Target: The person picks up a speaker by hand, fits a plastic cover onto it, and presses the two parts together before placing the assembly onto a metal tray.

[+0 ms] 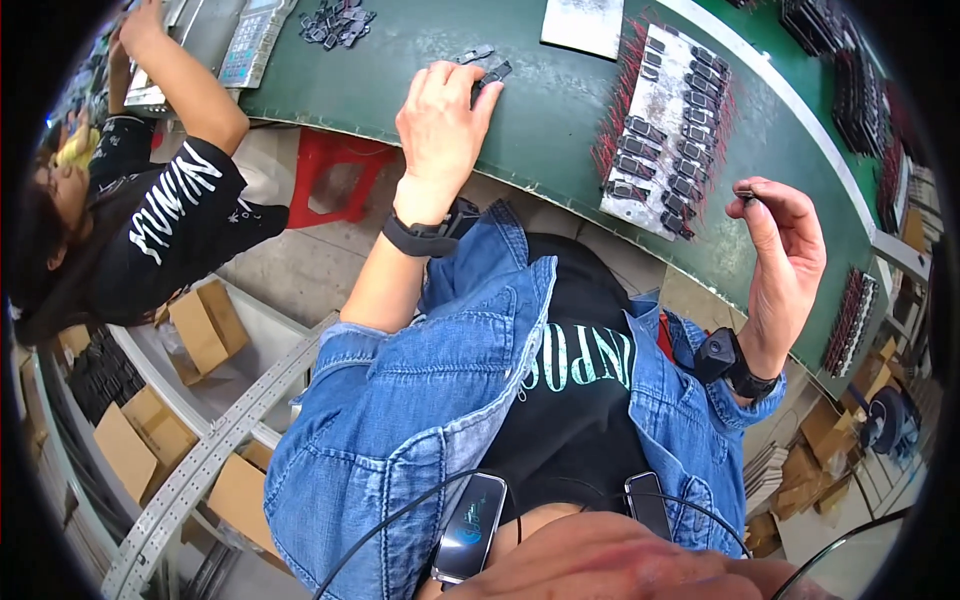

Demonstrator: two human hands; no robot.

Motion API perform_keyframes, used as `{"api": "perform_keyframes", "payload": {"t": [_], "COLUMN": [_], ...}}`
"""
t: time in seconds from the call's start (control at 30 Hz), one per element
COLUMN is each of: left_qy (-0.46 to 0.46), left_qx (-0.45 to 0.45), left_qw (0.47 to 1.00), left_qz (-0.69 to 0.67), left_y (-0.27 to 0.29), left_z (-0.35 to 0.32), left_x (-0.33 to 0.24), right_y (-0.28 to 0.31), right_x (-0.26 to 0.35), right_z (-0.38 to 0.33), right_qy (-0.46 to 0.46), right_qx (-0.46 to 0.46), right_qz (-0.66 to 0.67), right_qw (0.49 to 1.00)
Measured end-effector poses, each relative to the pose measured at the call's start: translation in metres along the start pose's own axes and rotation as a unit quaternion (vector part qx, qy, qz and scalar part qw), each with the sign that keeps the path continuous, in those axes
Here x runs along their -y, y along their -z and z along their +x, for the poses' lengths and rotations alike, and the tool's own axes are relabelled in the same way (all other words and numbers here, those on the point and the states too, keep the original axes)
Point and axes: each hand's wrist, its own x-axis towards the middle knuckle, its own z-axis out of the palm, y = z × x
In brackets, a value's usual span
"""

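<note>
My left hand (440, 128) is over the green table, its thumb and fingertips closed around a small black plastic part (497, 72). Just beyond the fingers lies a similar dark part (476, 53). Raised at the right near the table edge, my right hand (785, 245) pinches a small dark piece (745, 194) between thumb and fingers; most of it is hidden. Between my hands, a whitish board (668, 120) carries rows of small black parts (690, 150) with thin red wires sticking out along both sides.
A heap of dark parts (337, 23) lies at the far left of the green table (400, 90). A white plate (582, 27) is at the back. At the left a co-worker (170, 215) reaches over equipment; a red stool (340, 175) and open cartons (205, 325) stand below.
</note>
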Motion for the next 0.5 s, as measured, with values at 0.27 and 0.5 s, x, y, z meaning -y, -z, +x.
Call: {"api": "perform_keyframes", "payload": {"t": [0.27, 0.5], "left_qy": [0.044, 0.077], "left_qx": [0.069, 0.246], "left_qw": [0.959, 0.838], "left_qz": [-0.270, -0.480], "left_y": [0.032, 0.064], "left_z": [0.016, 0.040], "left_x": [-0.042, -0.089], "right_y": [-0.028, -0.058], "right_x": [0.014, 0.014], "right_z": [0.008, 0.027], "right_qy": [-0.011, -0.053], "right_qx": [0.042, 0.077], "right_qz": [0.048, -0.093], "right_qw": [0.998, 0.991]}}
